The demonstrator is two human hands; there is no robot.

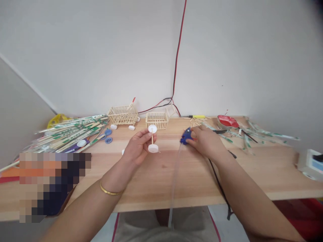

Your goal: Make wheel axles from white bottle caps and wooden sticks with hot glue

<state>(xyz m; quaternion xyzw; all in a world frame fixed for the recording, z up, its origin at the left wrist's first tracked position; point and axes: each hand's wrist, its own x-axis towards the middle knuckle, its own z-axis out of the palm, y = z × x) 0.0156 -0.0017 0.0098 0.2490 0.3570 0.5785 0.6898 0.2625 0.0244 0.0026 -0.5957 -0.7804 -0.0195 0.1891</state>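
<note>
My left hand (138,148) pinches a small axle (152,138), a thin wooden stick with a white bottle cap on each end, held upright over the wooden table (161,174). My right hand (205,141) is closed around a blue glue gun (186,135) resting on the table, its nozzle pointing left toward the axle. A clear glue stick (174,181) runs back from the gun toward me, and a black cord (218,183) trails off the front edge. Two cart frames made of sticks stand behind: one (122,115) with white cap wheels, the other (157,120) without.
A pile of wrapped chopsticks (73,131) lies at the back left with blue and white bottle caps (108,136) beside it. Torn wrappers (247,134), a red dish (227,121) and loose sticks sit at the back right. A white box (310,163) is on the right edge. Red and black wires (176,67) hang down the wall.
</note>
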